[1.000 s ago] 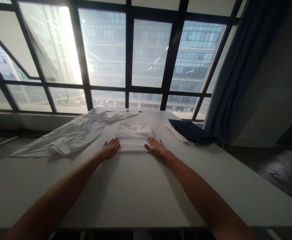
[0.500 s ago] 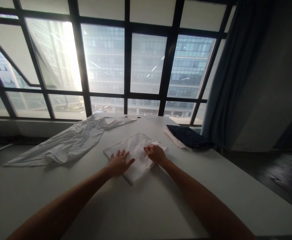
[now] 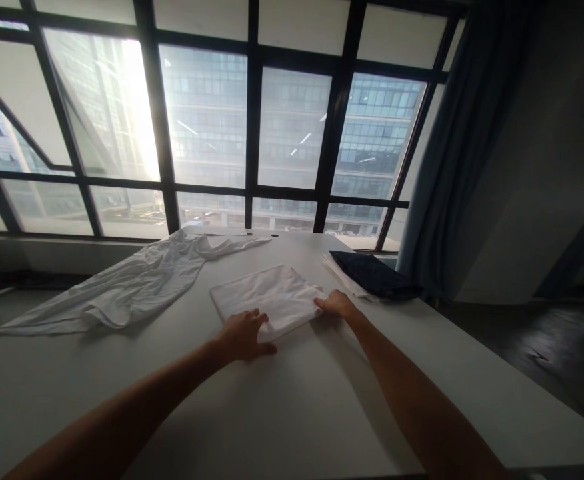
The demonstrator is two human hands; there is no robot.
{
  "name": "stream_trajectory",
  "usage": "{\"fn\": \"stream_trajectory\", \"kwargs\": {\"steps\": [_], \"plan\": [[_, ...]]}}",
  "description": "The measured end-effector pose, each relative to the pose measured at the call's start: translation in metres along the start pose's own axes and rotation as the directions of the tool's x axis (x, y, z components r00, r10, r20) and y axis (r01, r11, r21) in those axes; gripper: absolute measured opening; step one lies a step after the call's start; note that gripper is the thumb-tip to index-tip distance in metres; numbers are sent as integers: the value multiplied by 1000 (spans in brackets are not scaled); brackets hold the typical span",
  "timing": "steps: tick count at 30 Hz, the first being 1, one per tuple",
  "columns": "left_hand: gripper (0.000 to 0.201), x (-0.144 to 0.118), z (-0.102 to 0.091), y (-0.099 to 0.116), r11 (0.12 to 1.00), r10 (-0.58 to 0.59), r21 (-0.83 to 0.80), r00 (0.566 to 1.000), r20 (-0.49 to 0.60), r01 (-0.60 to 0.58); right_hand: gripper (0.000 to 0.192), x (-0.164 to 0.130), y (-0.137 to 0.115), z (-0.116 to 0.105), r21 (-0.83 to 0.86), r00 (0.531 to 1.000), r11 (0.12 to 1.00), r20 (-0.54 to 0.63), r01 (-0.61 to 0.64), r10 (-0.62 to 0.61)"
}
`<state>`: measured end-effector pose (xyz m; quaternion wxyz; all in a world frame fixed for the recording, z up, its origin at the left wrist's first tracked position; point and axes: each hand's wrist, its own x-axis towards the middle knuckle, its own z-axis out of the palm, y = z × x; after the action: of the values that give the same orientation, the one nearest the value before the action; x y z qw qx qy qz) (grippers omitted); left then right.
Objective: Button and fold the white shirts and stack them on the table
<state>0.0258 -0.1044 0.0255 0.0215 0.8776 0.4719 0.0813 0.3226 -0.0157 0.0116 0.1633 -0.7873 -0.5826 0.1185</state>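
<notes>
By the window, on the desk (image 3: 292, 400), the left hand (image 3: 245, 333) and right hand (image 3: 337, 305) are gripping the folded shirt's (image 3: 267, 299) near corners; lifting both evenly should be keeping the fold intact.

Both hands are on a folded white cloth (image 3: 267, 300) in the middle of the tabletop (image 3: 272, 413): left hand (image 3: 245, 333) at its near corner, right hand (image 3: 337, 305) at its right edge. A crumpled white shirt (image 3: 132, 283) sprawls off to the left. A dark folded garment (image 3: 375, 275) sits to the right by the curtain (image 3: 452, 167).
</notes>
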Motion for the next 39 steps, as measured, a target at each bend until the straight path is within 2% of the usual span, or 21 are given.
{"fn": "stream_trajectory", "kwargs": {"steps": [2,5,10,13,15,18,20,23,25,27,29,31,33,36,37,39], "plan": [[47,-2,2,8,999,19,29,999,27,-19,48,3,3,2,123,998,992,63,-30,23],[31,-1,4,9,996,61,58,998,3,-61,39,5,6,4,302,992,950,122,-77,42],[35,1,4,7,985,122,126,992,-37,-117,21,6,4,8,533,995,846,91,-26,-27],[37,2,5,9,977,134,173,990,-46,-124,26,7,0,13,679,998,734,47,-2,-41],[36,2,5,9,968,146,210,988,-44,-133,29,7,-2,19,714,998,700,20,25,-56],[34,2,4,10,957,161,252,986,-34,-147,26,7,-6,26,658,995,746,-48,99,-90],[34,2,3,11,955,154,264,987,-41,-138,22,7,-10,26,593,975,777,-182,211,-126],[36,2,1,13,961,134,252,987,-84,-109,23,6,-14,17,505,886,762,-421,405,-192],[37,2,2,15,968,151,219,982,-116,-123,26,6,-11,10,452,852,780,-488,432,-189],[40,2,6,15,970,187,179,974,-125,-163,29,7,-3,6,390,873,853,-466,348,-143],[44,1,10,14,968,218,150,970,-107,-201,38,9,7,7,328,923,922,-378,207,-73],[44,-1,15,14,967,231,132,969,-83,-219,47,12,17,11,289,961,953,-278,90,-7],[41,-2,19,13,963,242,136,969,-58,-232,53,15,22,15,268,976,963,-218,32,28],[41,-3,24,12,954,262,158,965,-27,-254,49,16,20,15,255,969,965,-249,68,-2],[41,-3,26,12,953,270,153,962,-27,-263,46,15,18,12,259,955,958,-295,123,-43],[43,-2,31,11,953,286,119,957,-43,-279,39,14,14,7,258,895,928,-423,270,-143]]}}
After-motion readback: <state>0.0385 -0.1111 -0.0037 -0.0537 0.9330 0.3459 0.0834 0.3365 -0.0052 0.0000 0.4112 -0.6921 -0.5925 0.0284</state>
